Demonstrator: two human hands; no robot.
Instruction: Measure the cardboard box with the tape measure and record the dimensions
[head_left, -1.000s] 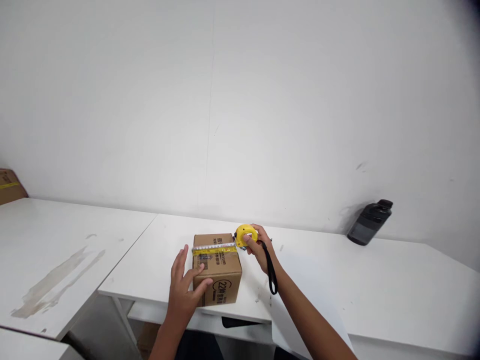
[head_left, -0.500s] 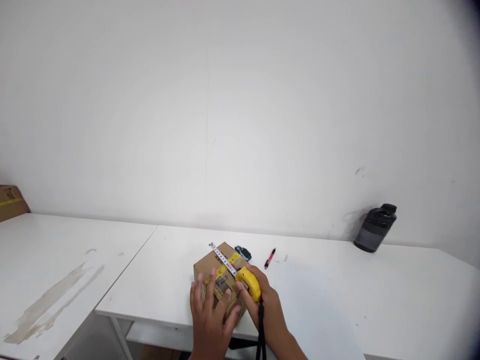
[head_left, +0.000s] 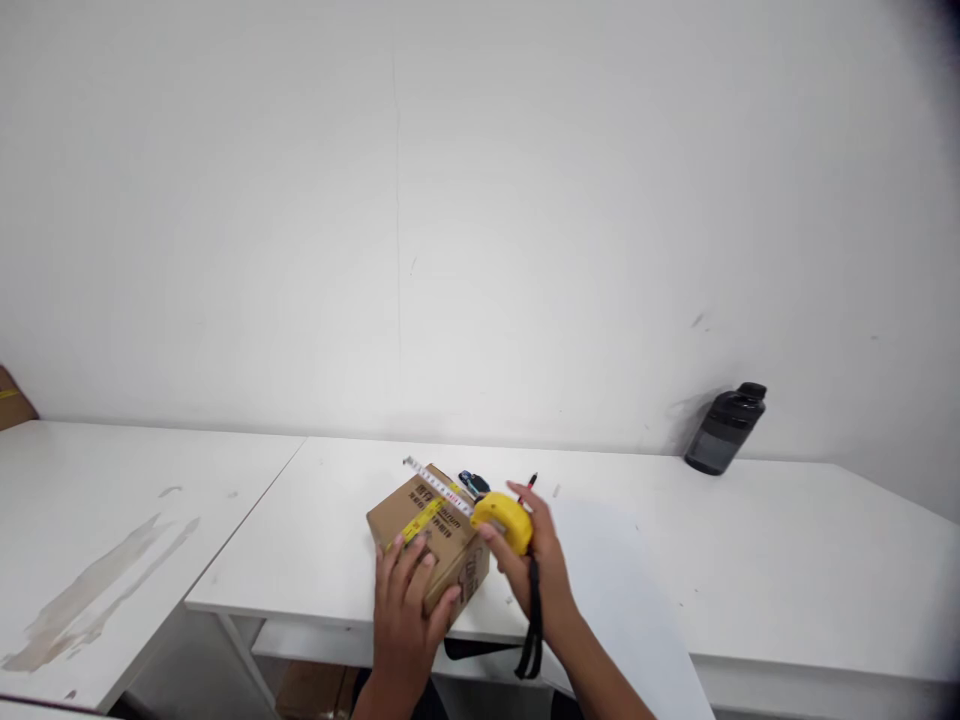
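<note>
Now, near the front edge of the white table [head_left: 675, 560], my left hand [head_left: 409, 600] lies flat, fingers spread, on the cardboard box [head_left: 450, 550], turned askew since a second ago, while my right hand [head_left: 536, 565] grips the yellow tape measure [head_left: 504, 518] at the box's right corner, its blade [head_left: 439, 483] now spanning the lid's other side.

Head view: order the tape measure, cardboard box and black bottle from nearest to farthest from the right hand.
1. Tape measure, held in the right hand.
2. Cardboard box, just left, under the left hand.
3. Black bottle, far off to the right.
</note>
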